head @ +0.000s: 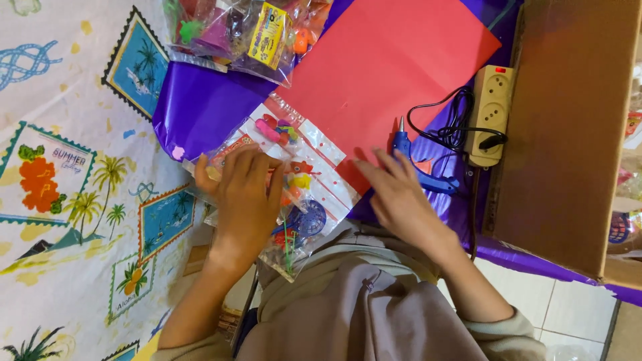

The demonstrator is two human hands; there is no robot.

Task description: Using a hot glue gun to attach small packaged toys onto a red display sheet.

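My left hand (pixel 245 194) grips a clear plastic bag of small colourful toys (pixel 304 170) that lies on my lap at the edge of a red paper sheet (pixel 384 63). My right hand (pixel 400 195) rests flat, fingers spread, on the red sheet's near corner, just beside a blue glue gun (pixel 411 160). The glue gun lies on purple paper (pixel 200 107) with its nozzle pointing away from me.
A beige power strip (pixel 490 113) with a black cord plugged in sits right of the glue gun. A brown cardboard box (pixel 568 134) stands at the right. More bagged toys (pixel 247 33) lie at the top. A patterned cloth (pixel 73 200) covers the left.
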